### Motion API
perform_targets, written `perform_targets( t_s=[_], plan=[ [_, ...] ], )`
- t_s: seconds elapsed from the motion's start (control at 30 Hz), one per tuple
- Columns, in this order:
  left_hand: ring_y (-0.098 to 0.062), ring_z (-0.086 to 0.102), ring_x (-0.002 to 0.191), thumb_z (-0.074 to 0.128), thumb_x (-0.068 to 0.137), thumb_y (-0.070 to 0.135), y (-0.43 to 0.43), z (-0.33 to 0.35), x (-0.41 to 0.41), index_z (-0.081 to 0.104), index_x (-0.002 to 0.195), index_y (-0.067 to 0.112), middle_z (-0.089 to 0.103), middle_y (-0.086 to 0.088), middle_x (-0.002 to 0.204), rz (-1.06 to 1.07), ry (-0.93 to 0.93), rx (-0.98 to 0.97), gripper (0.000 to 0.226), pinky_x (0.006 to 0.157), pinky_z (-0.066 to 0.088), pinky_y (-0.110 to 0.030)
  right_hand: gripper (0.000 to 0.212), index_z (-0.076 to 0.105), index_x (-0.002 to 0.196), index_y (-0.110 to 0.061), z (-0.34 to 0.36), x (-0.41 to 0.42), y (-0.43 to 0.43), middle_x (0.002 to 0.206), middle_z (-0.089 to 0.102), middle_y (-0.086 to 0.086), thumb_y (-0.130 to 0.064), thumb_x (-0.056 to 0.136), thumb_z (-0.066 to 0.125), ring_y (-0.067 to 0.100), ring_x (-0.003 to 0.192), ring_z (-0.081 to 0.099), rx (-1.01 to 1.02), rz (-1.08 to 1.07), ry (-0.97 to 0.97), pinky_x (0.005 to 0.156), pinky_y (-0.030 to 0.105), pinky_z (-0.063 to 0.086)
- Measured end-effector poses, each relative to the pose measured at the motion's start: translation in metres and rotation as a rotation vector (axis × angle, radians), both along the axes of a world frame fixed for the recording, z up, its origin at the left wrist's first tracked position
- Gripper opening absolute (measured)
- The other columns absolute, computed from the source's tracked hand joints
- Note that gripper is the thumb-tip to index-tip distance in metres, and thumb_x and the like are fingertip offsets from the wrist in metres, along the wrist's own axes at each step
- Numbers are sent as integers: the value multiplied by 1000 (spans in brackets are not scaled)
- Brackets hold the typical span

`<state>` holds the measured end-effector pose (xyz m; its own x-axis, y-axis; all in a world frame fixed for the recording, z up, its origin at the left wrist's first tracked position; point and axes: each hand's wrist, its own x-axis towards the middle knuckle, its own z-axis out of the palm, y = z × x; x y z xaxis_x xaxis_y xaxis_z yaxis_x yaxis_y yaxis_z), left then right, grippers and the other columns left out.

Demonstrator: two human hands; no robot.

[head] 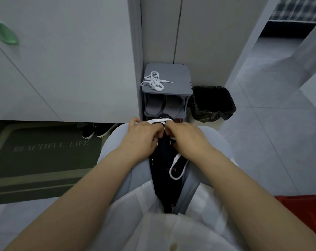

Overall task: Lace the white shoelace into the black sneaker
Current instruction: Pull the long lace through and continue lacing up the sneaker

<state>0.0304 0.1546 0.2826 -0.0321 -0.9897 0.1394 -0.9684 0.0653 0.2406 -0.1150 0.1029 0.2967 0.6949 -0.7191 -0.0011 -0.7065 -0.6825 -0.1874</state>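
Curled fingers of the left hand [142,136] and right hand [187,137] pinch the flat white shoelace [156,121] at the far end of the black fabric sneaker [164,178], which lies between the knees. A grey shoe rack [182,78] stands just beyond.

Grey shoe rack [181,70] holds 2 slippers [154,105]; black-lined bin [213,104] just beside; green doormat [45,153] left.

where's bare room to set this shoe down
Free: the back right of the grey shoe rack top, behind the loose white shoelace; the pale tiled floor right of the black-lined bin; the dark green doormat. Crowded: the lap, left hand and right hand on the black sneaker.
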Motion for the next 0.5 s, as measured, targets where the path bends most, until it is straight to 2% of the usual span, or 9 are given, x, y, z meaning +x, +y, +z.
perform_targets(
  t_s=[0.07, 0.17, 0.27, 0.4, 0.5],
  plan=[
    [-13, 51, 97, 53, 79, 13, -3, 1, 2, 54, 86, 29, 61, 9, 87, -35, -17, 38, 17, 91, 13, -27, 22, 50, 104, -18, 3, 5, -3, 111, 58, 2, -10, 84, 50, 27, 104, 49, -46, 54, 37, 77, 32, 29],
    [-13, 52, 91, 54, 77, 11, -4, 3, 5, 48, 78, 29, 57, 9, 80, -47, 29, 54, 18, 87, 14, -25, 22, 53, 99, -19, 2, 9, -11, 108, 61, -1, -10, 79, 56, 24, 101, 49, -93, 139, 71, 74, 29, 25],
    [-13, 54, 84, 56, 74, 11, -3, 2, 6, 47, 74, 27, 58, 9, 76, -11, 86, 15, 18, 86, 14, -22, 19, 60, 89, -14, 0, 5, -16, 90, 65, 3, -9, 71, 63, 28, 89, 54, -91, 203, 31, 73, 33, 32],
    [-10, 58, 79, 62, 74, 13, -3, -1, 5, 45, 77, 26, 63, 9, 75, 45, 198, -32, 21, 85, 13, -18, 8, 65, 64, -13, -8, -7, -17, 58, 60, 1, -10, 57, 66, 27, 57, 58, -129, 204, -145, 58, 29, 44],
    [-7, 56, 74, 63, 74, 11, -5, -1, 6, 43, 78, 26, 57, 15, 67, 65, 286, -12, 25, 91, 16, -20, 5, 66, 61, -16, -15, -11, -16, 58, 60, -1, -17, 60, 62, 25, 56, 58, -218, 186, -220, 56, 29, 44]
  ],
)
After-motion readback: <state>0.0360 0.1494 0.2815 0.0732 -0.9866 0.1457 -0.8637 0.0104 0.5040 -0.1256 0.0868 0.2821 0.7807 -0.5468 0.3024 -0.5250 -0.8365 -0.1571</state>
